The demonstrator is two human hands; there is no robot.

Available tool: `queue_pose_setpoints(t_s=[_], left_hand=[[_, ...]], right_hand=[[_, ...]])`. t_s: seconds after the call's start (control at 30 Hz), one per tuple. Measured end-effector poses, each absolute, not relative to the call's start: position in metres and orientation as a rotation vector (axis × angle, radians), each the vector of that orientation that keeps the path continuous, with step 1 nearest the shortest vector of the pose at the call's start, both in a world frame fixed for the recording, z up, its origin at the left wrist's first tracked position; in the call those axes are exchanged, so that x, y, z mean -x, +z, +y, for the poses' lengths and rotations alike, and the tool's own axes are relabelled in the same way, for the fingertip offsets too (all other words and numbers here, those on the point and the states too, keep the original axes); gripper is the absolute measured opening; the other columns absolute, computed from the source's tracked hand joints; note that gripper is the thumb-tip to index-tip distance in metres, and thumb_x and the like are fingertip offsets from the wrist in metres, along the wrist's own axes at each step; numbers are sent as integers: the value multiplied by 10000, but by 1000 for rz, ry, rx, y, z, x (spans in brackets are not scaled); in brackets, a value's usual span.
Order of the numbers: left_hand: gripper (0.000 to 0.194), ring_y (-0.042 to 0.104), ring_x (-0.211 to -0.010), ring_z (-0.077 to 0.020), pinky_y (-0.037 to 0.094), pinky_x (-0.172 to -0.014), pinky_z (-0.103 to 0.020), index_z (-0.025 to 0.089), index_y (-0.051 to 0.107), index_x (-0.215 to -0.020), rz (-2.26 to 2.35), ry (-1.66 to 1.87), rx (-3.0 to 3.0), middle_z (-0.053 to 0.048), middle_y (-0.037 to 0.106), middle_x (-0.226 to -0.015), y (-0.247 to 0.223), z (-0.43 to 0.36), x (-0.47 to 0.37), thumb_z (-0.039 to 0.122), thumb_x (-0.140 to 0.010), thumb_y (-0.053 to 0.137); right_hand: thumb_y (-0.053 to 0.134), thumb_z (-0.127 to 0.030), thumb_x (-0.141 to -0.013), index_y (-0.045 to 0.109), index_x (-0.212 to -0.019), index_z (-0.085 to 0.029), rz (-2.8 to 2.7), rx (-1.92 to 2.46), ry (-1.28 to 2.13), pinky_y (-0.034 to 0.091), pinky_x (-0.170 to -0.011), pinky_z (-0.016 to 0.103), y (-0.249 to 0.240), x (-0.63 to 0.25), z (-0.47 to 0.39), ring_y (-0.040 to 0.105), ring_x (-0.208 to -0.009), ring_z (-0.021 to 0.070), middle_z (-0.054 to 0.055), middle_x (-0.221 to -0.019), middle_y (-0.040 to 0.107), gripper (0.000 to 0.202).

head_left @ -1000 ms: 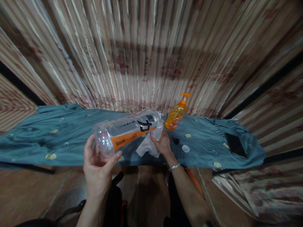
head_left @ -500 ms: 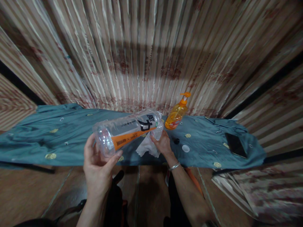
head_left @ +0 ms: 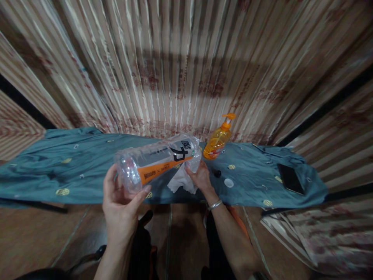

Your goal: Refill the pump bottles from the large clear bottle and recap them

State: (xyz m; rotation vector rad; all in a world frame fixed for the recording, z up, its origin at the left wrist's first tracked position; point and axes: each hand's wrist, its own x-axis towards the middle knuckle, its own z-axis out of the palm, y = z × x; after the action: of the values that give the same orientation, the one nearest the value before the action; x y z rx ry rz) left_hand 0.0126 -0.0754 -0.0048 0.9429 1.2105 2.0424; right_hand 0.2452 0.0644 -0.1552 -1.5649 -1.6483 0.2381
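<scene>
A large clear plastic bottle (head_left: 157, 155) with a grey and orange label is held up sideways over the cloth-covered table. My left hand (head_left: 122, 194) wraps round its base, thumb below and fingers behind. At the other end, the fingers of my right hand (head_left: 201, 175) are closed on the bottle's narrow neck, and a metal bracelet circles that wrist. Under the bottle, beside my right fingers, is a white tissue (head_left: 181, 181); whether those fingers touch it I cannot tell.
An orange pump bottle (head_left: 217, 142) stands behind my right hand. To the right lie a small black item (head_left: 217, 174), a white round cap or disc (head_left: 229, 182) and a dark phone (head_left: 290, 179). A striped curtain (head_left: 175, 77) hangs behind the teal tablecloth (head_left: 96, 167).
The bottle has turned very slightly about its length, shifting the label's print. Both hands stay almost in place.
</scene>
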Motion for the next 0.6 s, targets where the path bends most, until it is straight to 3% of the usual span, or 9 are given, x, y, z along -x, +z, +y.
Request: queue_pose_setpoints(t_s=[0.17,0.47,0.6], left_hand=[[997,782,-1084,-226,645,-890,-257,268,718,-1377,1221,2060,-960,-51,805,-1289,-4,-75,-14,260,-455,1096],[970,774,-1181,-290,632,-1064,-399,292,686,-1421,1277,2017,-988,-67,773,-1334,-3,-78,-15,288,-530,1070],[970,779,-1145,-276,646,-1011,-368,287,692,-1409,1275,2022,-973,-73,769,-1334,-2,-78,-16,271,-516,1069]], right_hand=[[782,-571,-861,657,-1332,-101,-1652,1583,231,575,-1121,564,-156,-245,65,729,-1270,411,261,-1294,769,678],[776,-589,-877,660,-1333,-126,-1654,1553,205,586,-1099,562,-156,-246,65,736,-1244,400,241,-1270,778,660],[776,-595,-881,670,-1300,-139,-1654,1551,224,588,-1098,554,-153,-245,64,739,-1233,390,226,-1241,784,629]])
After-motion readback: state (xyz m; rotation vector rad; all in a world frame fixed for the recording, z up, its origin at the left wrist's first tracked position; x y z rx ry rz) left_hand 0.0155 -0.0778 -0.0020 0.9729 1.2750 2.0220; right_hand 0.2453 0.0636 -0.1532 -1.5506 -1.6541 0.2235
